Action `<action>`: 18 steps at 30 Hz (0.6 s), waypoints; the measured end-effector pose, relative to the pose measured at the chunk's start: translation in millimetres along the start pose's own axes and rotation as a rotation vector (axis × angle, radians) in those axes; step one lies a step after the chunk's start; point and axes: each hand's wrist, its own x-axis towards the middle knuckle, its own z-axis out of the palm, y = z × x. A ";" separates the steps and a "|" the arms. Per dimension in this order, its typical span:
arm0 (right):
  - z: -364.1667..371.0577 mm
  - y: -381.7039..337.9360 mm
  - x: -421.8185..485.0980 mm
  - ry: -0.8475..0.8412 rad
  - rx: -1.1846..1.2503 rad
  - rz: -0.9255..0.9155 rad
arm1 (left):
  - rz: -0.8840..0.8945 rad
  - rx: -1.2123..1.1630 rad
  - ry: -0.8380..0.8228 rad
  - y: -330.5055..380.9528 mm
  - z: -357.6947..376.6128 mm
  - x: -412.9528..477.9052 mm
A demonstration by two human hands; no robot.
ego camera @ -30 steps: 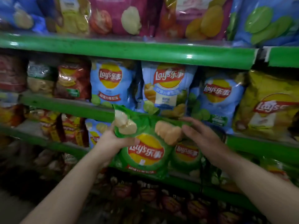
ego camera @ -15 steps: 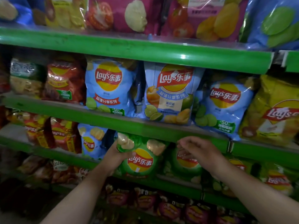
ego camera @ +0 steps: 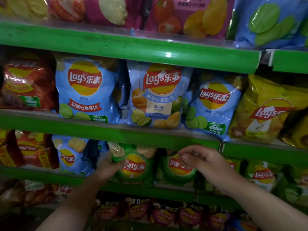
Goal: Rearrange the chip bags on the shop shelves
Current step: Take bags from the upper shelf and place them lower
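Green shop shelves (ego camera: pixel 126 52) fill the view, packed with chip bags in dim light. Compared with 1 second ago, the green bag (ego camera: pixel 133 165) has gone from held out in front of the shelf to standing back in its row on the third shelf down, under the lip of the shelf above. The left hand (ego camera: pixel 110 167) still grips its left edge, thumb across the front. The right hand (ego camera: pixel 201 161) has let go and hovers loosely curled, holding nothing, before a second green bag (ego camera: pixel 178 169). This placement looks nearly done. A blue bag (ego camera: pixel 73 155) crowds the left side, and the shelf lip above leaves little room for the bag's top.
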 end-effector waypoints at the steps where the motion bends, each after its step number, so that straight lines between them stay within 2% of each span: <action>1: -2.4 0.6 -1.4 0.006 0.001 0.009 | -0.004 0.012 -0.007 -2.6 -0.5 0.4; 4: -4.5 -0.2 -5.8 0.024 0.006 0.025 | 0.015 0.049 -0.008 1.7 1.4 -3.1; 12: -21.0 -6.6 -20.8 0.063 0.038 -0.049 | 0.063 0.212 0.186 10.4 2.3 -18.3; 18: -54.3 -17.3 -49.3 0.167 0.093 -0.196 | 0.106 0.567 0.266 29.7 1.7 -52.3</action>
